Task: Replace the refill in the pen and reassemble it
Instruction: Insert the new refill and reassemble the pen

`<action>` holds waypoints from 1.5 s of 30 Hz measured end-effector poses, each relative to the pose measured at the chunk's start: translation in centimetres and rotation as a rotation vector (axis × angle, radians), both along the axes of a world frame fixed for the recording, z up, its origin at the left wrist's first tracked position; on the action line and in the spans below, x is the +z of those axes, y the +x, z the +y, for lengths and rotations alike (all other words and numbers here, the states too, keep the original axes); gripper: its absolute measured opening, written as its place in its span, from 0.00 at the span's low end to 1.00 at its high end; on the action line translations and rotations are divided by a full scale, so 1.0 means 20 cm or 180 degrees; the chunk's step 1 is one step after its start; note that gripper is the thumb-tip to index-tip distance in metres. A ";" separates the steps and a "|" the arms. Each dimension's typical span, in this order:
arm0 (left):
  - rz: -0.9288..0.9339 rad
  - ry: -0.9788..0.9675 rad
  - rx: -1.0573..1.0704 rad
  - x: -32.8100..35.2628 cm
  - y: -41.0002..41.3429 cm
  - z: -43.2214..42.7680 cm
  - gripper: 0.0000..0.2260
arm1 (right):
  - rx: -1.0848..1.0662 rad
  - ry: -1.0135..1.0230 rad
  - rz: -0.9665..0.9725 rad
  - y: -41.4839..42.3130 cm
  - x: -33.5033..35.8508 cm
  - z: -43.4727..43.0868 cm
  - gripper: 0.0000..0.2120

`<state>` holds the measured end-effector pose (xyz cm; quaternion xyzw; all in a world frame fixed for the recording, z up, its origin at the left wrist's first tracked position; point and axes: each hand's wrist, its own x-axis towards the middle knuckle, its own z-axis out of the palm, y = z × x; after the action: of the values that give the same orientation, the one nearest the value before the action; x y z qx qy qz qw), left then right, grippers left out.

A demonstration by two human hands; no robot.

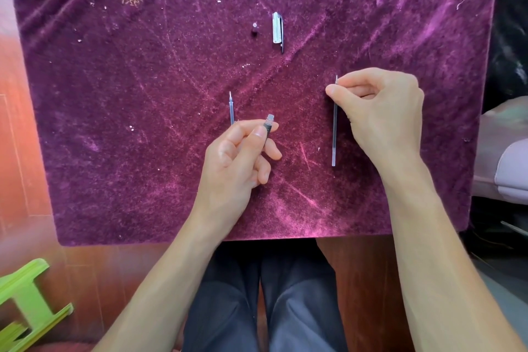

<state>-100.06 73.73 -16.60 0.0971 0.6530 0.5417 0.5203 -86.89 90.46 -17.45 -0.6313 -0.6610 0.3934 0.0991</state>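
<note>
Velvet cloth | left hand grips barrel | right hand apparently pinches refill

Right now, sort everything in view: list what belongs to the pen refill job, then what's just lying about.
For the job: pen barrel, held in the left hand; refill, pinched by the right hand; second refill on the purple cloth; pen cap; small tip piece.

Lying about: green stool; pale pink object at the right edge.
</note>
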 end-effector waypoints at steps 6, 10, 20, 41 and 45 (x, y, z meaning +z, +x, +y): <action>0.0011 -0.0012 0.0002 0.00 0.01 0.01 0.12 | -0.0020 -0.0006 -0.0005 0.00 0.00 -0.01 0.04; 0.0023 -0.0001 0.0004 0.00 0.01 0.01 0.12 | -0.0038 -0.0011 -0.0006 0.00 0.00 -0.01 0.04; 0.0022 0.0018 0.0046 0.02 -0.03 -0.02 0.11 | 0.0094 0.0223 0.0258 -0.06 0.06 -0.07 0.02; 0.0124 -0.0113 0.0641 0.01 -0.29 -0.26 0.11 | 0.0955 -0.0171 -0.0408 -0.56 0.00 -0.33 0.13; 0.0092 -0.0059 0.0643 0.00 -0.31 -0.26 0.11 | 0.0876 -0.0267 -0.0481 -0.57 0.01 -0.32 0.13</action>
<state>-106.30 68.54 -16.53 0.0338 0.6719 0.5838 0.4544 -98.21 84.07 -17.17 -0.5662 -0.7298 0.3818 -0.0321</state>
